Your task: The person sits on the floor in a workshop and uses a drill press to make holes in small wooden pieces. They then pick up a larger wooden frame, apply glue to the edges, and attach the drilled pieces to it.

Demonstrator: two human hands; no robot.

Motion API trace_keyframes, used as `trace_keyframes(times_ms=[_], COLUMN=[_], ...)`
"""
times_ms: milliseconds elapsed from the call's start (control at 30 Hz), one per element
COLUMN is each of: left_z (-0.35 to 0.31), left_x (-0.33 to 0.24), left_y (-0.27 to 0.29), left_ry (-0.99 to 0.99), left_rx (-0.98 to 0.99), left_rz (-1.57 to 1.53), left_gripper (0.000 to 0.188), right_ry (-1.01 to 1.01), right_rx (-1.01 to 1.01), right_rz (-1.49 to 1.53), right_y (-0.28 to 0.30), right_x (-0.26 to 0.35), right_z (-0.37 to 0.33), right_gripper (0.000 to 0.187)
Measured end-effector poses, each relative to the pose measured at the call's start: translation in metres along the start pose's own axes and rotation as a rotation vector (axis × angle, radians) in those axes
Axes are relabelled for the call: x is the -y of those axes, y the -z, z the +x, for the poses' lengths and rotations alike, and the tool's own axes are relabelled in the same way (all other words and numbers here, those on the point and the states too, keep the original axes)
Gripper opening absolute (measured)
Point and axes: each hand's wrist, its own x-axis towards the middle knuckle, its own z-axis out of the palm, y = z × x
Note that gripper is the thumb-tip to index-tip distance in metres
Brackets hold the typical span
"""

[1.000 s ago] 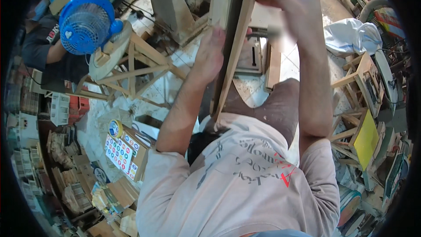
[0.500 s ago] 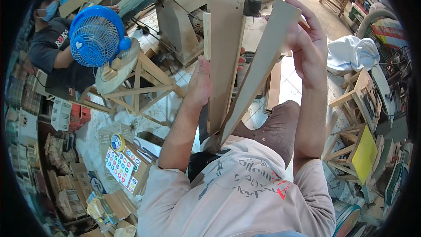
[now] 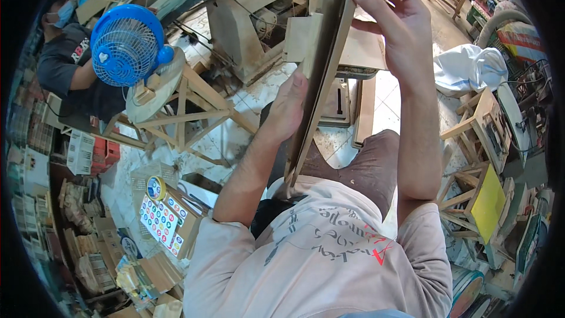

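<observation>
Two long wooden boards stand upright in front of my chest, their lower ends near my waist. The left board [image 3: 331, 0] is seen at a steep angle, and the right board [image 3: 338, 45] shows mostly its narrow edge. They lie almost face to face with a dark narrow gap between. My left hand [image 3: 286, 106] is closed around the left board at mid-height, its fingers hidden behind. Just above that hand, a small pale wood block [image 3: 301, 38] sticks out on the left side. Near the top, my right hand [image 3: 400, 26] grips the right board, thumb on its edge.
A blue fan [image 3: 128, 46] stands at left by a round-topped wooden stand [image 3: 158, 103], with another person [image 3: 66, 59] behind it. A sticker-covered box [image 3: 165, 218] is at lower left. Wooden stools [image 3: 485, 132] and a white sack [image 3: 471, 70] are at right. A machine [image 3: 259, 29] stands ahead.
The right board has swung left against the left board, closing the wide V between them. Both have turned edge-on and tilted right at the top. The small block now juts out to the left.
</observation>
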Motion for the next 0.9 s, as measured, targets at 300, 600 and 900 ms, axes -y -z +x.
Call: trace_keyframes(times_ms=[300,600,900], left_z=[0.001,0.0,0.008], left_x=[0.006,0.013,0.024], left_y=[0.004,0.006,0.008], left_ry=[-0.038,-0.012,-0.033], left_rx=[0.093,0.005,-0.08], left_rz=[0.115,0.138,0.087], left_gripper=[0.075,0.066,0.059], right_ry=[0.098,0.099,0.164], right_rx=[0.014,-0.038,-0.033], right_rz=[-0.123,-0.144,-0.198], right_y=[-0.002,-0.014,-0.022], right_x=[0.004,-0.034,-0.033], right_z=[0.018,0.002,0.0], right_gripper=[0.04,0.04,0.049])
